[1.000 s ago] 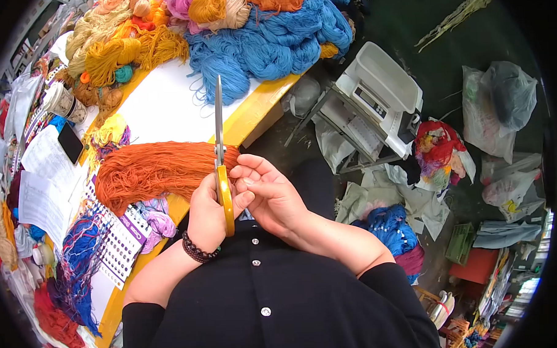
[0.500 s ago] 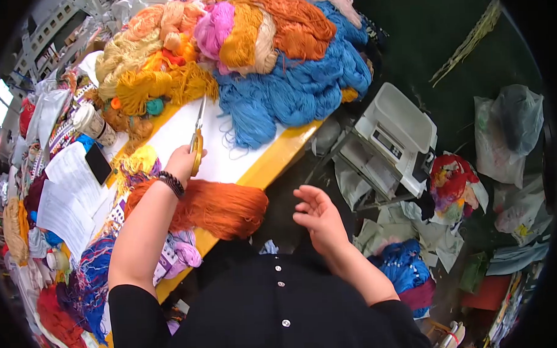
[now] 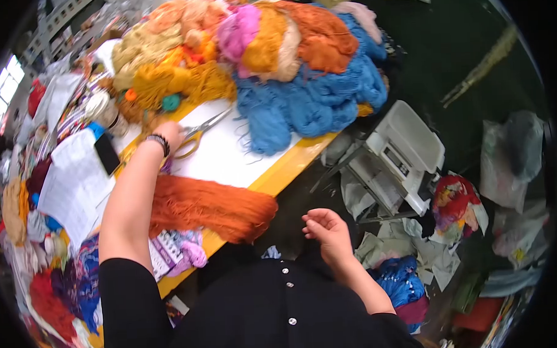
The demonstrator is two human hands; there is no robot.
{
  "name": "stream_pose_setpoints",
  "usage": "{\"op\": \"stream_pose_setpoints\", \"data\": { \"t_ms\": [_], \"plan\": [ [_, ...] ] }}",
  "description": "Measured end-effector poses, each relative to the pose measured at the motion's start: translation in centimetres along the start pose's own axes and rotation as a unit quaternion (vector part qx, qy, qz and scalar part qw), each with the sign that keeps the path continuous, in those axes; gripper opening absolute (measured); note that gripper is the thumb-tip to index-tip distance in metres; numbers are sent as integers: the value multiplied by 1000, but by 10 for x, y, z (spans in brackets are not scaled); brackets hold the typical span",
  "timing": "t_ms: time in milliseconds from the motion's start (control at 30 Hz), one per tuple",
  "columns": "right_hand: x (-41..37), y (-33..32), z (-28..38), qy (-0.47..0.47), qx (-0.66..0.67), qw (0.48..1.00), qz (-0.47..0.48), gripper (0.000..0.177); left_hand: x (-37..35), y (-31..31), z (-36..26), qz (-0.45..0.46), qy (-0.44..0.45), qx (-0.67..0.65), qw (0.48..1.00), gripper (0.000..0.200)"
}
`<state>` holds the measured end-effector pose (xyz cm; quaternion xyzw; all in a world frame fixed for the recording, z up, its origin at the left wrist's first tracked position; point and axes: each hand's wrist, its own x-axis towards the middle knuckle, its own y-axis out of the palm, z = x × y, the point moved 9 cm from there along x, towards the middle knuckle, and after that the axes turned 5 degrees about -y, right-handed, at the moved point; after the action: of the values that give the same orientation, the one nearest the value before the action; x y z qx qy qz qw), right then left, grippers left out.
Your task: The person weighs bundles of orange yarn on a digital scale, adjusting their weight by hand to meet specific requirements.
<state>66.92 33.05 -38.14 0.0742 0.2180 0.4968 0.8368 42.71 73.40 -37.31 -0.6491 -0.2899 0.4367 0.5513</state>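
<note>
My left hand [image 3: 168,136] reaches over the table, its fingers closed at the handles of the yellow-handled scissors [image 3: 207,122]. The blades point up and right over the white surface [image 3: 226,160]; part of the handles and fingertips is hidden. Below that hand and forearm, an orange-red yarn hank [image 3: 215,207] lies across the table, its right end over the yellow edge. My right hand [image 3: 329,232] hangs in the air right of the hank, fingers loosely bent and apart, holding nothing.
Blue yarn [image 3: 313,105] and other coloured hanks are heaped at the table's far end. A phone [image 3: 106,154] and paper sheets [image 3: 76,181] lie at the left, near a patterned cup [image 3: 106,112]. A grey plastic chair-like object [image 3: 406,139] stands right of the table.
The scissors have turned from nearly upright to slanting right, and my left hand has shifted left and up in view. My right hand is lower, its fingers more bent.
</note>
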Motion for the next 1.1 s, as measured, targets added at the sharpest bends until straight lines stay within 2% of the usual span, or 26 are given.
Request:
{"op": "stream_pose_setpoints", "data": {
  "t_ms": [67, 133, 200, 233, 267, 300, 367, 433, 467, 533, 567, 633, 700, 733, 833, 900, 933, 1000, 1033, 1067, 1100],
  "plan": [
    [-1, 4, 0, 4, -21, 1000, 6, 19, -24, -39, 11, -87, 45, -92, 991, 34],
    [0, 7, -7, 11, -29, 999, 17, 20, -48, -46, 38, -35, 22, -168, 985, 46],
    [-2, 11, -11, 18, -44, 998, 28, 20, -78, -24, 71, 102, 9, -203, 974, 75],
    [-2, 14, -11, 20, -45, 998, 36, 20, -101, -23, 79, 132, -11, -185, 974, 85],
    [-4, 17, -13, 28, -54, 997, 42, 20, -123, -21, 86, 161, -55, -186, 968, 81],
    [-5, 20, -15, 35, -62, 996, 46, 20, -136, -14, 99, 134, -47, -147, 979, 82],
    [-6, 26, -19, 37, -68, 995, 61, 19, -165, 3, 107, 132, -78, -168, 974, 90],
    [-8, 32, -20, 37, -76, 994, 71, 19, -193, 2, 84, 131, -73, -166, 975, 95],
    [-9, 37, -21, 40, -78, 993, 79, 19, -201, -1, 75, 45, -35, -120, 991, 87],
    [-12, 45, -25, 47, -83, 991, 94, 19, -211, 6, 73, -4, -47, -131, 990, 69],
    [-13, 49, -26, 46, -95, 989, 106, 19, -211, 10, 79, -49, -66, -154, 985, 46],
    [-14, 51, -24, 39, -109, 987, 108, 19, -210, 3, 77, -55, -87, -241, 965, 31],
    [-17, 56, -22, 32, -143, 980, 136, 21, -213, -21, 60, -90, -38, -350, 931, 23],
    [-19, 57, -19, 29, -158, 976, 146, 21, -214, -33, 48, -99, 3, -433, 896, 21],
    [-20, 58, -15, 22, -170, 972, 160, 20, -217, -85, -7, -21, 112, -693, 712, 28],
    [-19, 56, -15, 13, -182, 968, 173, 20, -219, -126, -43, -16, 133, -743, 656, 26],
    [-18, 55, -13, -2, -196, 966, 172, 22, -216, -140, -65, 35, 150, -775, 612, 25],
    [-19, 48, -9, -19, -215, 964, 154, 25, -218, -172, -106, 75, 184, -764, 614, 25],
    [-20, 44, -2, -56, -271, 951, 138, 30, -219, -185, -124, 90, 189, -761, 614, 26],
    [-24, 39, 5, -79, -323, 936, 111, 33, -216, -192, -136, 117, 183, -785, 580, 27],
    [-28, 33, 12, -101, -376, 917, 84, 36, -216, -196, -150, 184, 164, -799, 548, 28]
  ]
}}
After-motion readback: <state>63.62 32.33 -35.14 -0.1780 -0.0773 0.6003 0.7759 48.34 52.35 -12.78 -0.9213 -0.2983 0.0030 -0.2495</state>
